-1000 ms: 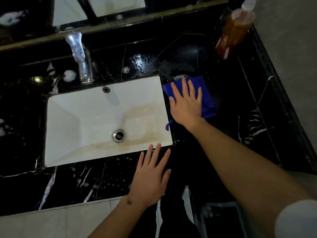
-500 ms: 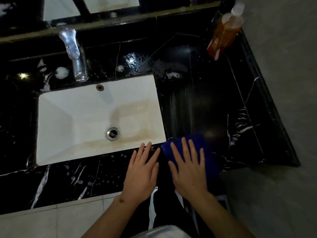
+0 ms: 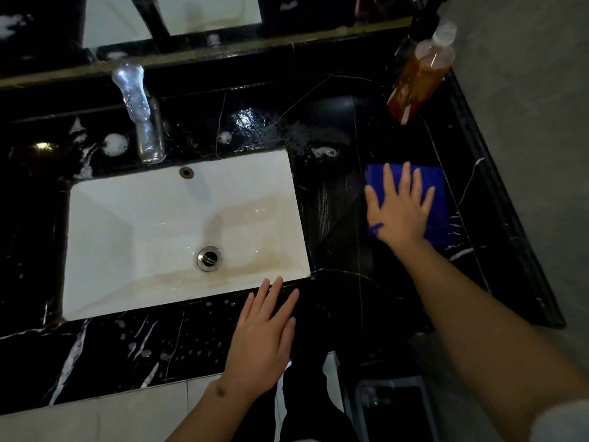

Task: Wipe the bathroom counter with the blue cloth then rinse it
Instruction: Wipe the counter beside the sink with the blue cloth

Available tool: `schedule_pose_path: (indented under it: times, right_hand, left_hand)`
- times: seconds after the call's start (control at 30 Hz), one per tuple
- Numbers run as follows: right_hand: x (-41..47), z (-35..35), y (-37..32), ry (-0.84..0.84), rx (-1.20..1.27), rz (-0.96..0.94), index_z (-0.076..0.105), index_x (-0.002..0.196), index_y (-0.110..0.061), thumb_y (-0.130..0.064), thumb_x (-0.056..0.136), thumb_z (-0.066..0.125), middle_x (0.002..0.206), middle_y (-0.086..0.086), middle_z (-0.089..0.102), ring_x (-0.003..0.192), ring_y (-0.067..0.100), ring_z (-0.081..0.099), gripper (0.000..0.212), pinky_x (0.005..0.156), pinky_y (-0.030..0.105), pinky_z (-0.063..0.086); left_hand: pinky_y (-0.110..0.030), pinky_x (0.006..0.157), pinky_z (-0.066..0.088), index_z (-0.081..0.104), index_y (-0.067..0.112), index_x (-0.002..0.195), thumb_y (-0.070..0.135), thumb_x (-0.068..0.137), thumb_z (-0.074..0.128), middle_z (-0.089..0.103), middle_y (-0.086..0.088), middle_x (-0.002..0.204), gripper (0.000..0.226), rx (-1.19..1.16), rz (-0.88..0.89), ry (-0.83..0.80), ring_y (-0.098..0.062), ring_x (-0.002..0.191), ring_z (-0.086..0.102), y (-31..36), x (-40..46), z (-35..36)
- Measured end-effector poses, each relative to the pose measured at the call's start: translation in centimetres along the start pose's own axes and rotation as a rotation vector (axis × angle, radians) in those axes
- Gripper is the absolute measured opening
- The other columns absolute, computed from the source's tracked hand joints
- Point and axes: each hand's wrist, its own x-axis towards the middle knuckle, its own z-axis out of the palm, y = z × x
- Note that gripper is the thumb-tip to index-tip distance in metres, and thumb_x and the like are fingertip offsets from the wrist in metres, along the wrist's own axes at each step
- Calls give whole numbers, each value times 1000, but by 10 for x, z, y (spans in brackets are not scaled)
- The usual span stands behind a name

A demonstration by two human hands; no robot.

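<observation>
The blue cloth [image 3: 438, 199] lies flat on the black marble counter [image 3: 344, 218], to the right of the white sink [image 3: 178, 231]. My right hand [image 3: 398, 208] presses down on it with the fingers spread, covering its left half. My left hand [image 3: 264, 336] rests flat on the counter's front strip, just below the sink's near right corner, holding nothing. Streaks of wetness show on the counter between the sink and the cloth. Foam spots and droplets dot the counter behind and in front of the sink.
A chrome tap [image 3: 140, 113] stands behind the sink at the left. A bottle of amber liquid [image 3: 420, 74] stands in the far right corner against the grey wall [image 3: 526, 122]. A mirror [image 3: 178, 14] runs along the back. A bin [image 3: 392, 406] sits on the floor below.
My right hand has slid the cloth from the counter's front edge back up and to the right, toward the wall side. The left hand has stayed on the front strip.
</observation>
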Motion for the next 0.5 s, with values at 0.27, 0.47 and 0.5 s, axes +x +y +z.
schedule_pose_path:
  times: [0.27,0.47,0.5]
  right_hand:
    - [-49,30,-83,9,-28,-259,12,160,-33,-59,101,17,169,10,3,156,31,-1,64,122,60,-1]
    - [-132,42,-2,4,-36,-406,26,158,-34,-56,100,28,168,4,18,155,28,16,62,122,58,12]
    - [-135,40,16,11,-29,-351,28,157,-34,-56,99,31,167,4,20,154,28,18,62,122,58,13]
  left_hand:
    - [-34,123,-2,24,38,155,42,104,22,5,10,166,51,-3,8,-9,-10,153,-7,-2,-1,3]
    - [-34,123,0,19,37,156,43,103,24,3,8,167,54,59,54,-60,-12,153,-7,-7,-1,0]
    - [-36,123,1,18,36,157,43,103,24,3,8,167,54,83,69,-68,-13,154,-6,-9,-1,-1]
